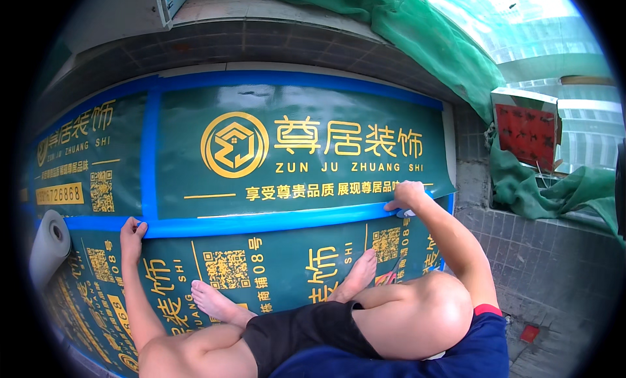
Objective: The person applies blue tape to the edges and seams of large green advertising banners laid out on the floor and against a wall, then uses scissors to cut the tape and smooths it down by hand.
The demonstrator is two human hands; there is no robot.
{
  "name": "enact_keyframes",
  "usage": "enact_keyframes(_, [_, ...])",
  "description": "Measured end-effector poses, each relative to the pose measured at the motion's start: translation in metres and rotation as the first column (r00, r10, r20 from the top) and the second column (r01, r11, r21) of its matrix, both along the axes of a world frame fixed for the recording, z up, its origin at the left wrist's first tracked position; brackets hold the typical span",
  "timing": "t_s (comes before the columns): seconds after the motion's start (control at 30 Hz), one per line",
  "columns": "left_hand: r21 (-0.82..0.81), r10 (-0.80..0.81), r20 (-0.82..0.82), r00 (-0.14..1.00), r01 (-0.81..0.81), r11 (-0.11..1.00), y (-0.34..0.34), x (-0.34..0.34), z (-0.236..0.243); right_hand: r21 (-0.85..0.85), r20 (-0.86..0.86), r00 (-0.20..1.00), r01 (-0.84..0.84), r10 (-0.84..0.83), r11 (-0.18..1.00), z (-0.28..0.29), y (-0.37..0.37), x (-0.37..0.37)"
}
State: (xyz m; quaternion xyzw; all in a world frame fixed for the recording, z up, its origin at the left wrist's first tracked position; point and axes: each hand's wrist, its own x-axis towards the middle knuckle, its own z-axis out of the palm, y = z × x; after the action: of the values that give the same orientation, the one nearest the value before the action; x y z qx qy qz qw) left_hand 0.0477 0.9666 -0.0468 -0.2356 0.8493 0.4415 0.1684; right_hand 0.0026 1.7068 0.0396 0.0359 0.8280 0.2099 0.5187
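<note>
A long strip of blue tape (274,223) runs between my hands, over the seam where two dark green printed protective sheets meet. My left hand (132,233) pinches the strip's left end, thumb and fingers together. At the right end my right hand (407,195) is closed on the tape, its fingers bent downward. A small pale, roundish part shows just under that hand; I cannot tell if it is the roll. The far green sheet (332,104) has yellow print and lies flat, its right corner slightly raised. The near sheet (287,267) lies under my bare feet.
A grey-white roll of sheeting (51,241) lies at the left. Blue tape (151,150) borders the sheets. Something red-handled (386,279) lies by my right foot, partly hidden. Green netting (437,39) and a red-and-white box (525,130) are at the right, beside a tiled wall (473,176).
</note>
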Motion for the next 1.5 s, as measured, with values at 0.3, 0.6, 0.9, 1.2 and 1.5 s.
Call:
enact_keyframes(0.3, [0.043, 0.018, 0.008, 1.000, -0.019, 0.999, -0.005, 0.001, -0.002, 0.049, -0.038, 0.998, 0.046, -0.044, 0.998, -0.003, -0.011, 0.000])
enact_keyframes(0.6, [0.021, 0.011, -0.004, 1.000, -0.010, 1.000, -0.007, 0.002, -0.008, 0.079, -0.039, 0.999, 0.007, -0.004, 0.997, -0.015, -0.016, 0.005])
enact_keyframes(0.9, [-0.140, -0.025, -0.100, 0.995, 0.010, 0.990, 0.004, 0.007, -0.002, 0.026, -0.020, 0.998, -0.059, 0.060, 0.998, -0.024, -0.016, 0.001])
enact_keyframes(1.2, [-0.382, -0.015, -0.165, 0.986, -0.050, 0.923, 0.044, 0.004, 0.013, -0.091, -0.158, 0.976, -0.166, 0.150, 0.982, -0.048, 0.030, 0.020])
enact_keyframes(1.5, [-0.699, -0.065, -0.315, 0.947, -0.185, 0.690, 0.038, 0.003, 0.023, -0.061, -0.156, 0.978, -0.146, 0.135, 0.987, -0.049, 0.028, 0.019])
